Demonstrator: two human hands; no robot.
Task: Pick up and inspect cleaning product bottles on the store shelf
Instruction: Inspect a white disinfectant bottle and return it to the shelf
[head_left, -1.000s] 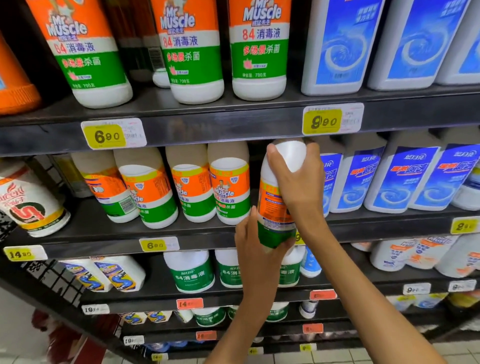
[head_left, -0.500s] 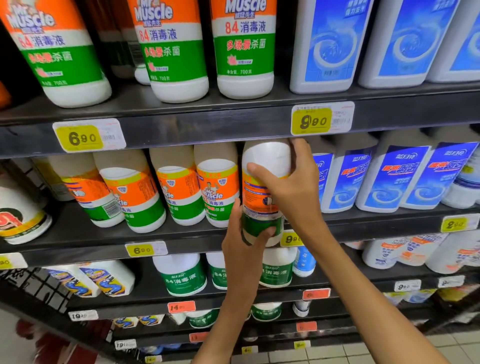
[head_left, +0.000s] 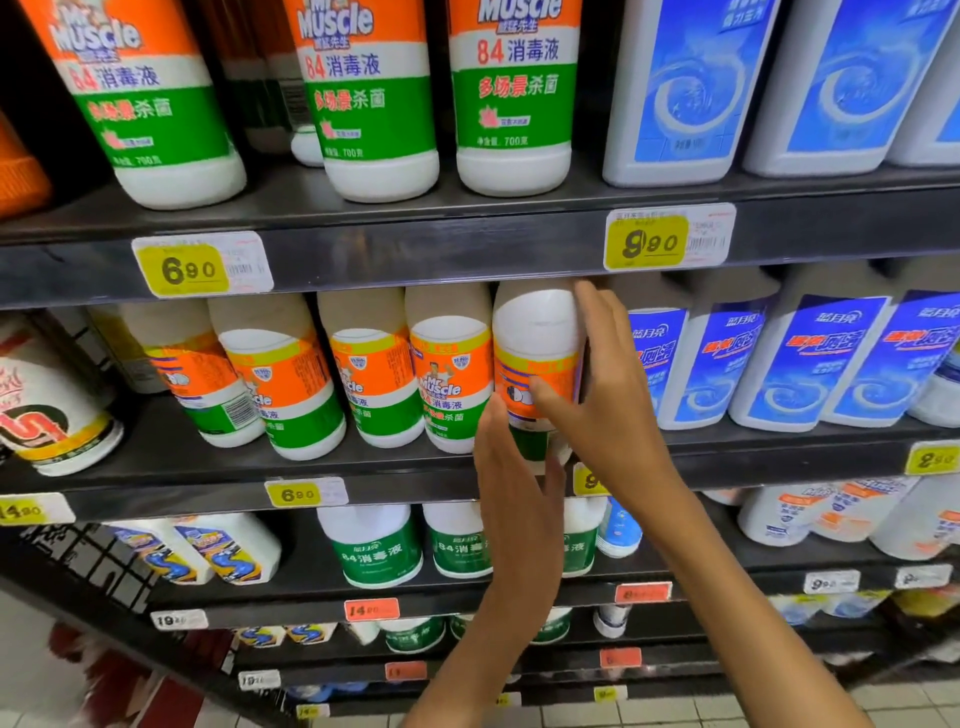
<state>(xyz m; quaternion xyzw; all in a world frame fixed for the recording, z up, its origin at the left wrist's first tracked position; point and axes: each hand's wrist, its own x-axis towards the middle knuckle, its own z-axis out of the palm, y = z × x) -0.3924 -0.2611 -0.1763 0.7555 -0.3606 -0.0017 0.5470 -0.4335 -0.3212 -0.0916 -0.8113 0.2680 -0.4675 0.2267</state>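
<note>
Nearest the camera, two bare forearms reach up from the lower edge toward the second shelf. The left hand (head_left: 511, 480) is raised with its back to the camera, fingers straight and together, the fingertips lying against the lower front of a white plastic disinfectant bottle with an orange-and-green label (head_left: 535, 353); it presses rather than curls round it. The right hand (head_left: 602, 395) comes in from the right, wrist bent, thumb across the orange band of the label and fingers wrapped round the bottle's right side up to its white shoulder, so it grips the bottle. The bottle stands upright at the front of the dark metal shelf (head_left: 363, 467), at the right end of a row of matching orange-and-green bottles (head_left: 447, 374); whether its base touches the shelf I cannot tell, since the left hand hides it.

Just right of it stand white bottles with blue labels (head_left: 727, 364). On the shelf's front lip sits a yellow price tag reading 6.90 (head_left: 297, 493).

Above, larger white bottles with orange-and-green Mr Muscle labels (head_left: 514, 93) fill the upper shelf, beside tall white bottles with blue swirl labels (head_left: 680, 88), with yellow tags marked 6.90 (head_left: 189, 269) and 9.90 (head_left: 649, 241) on the edge. Below, squat white bottles with green labels (head_left: 382, 551) sit on a lower shelf, and pale floor tiles (head_left: 649, 714) show at the bottom.
</note>
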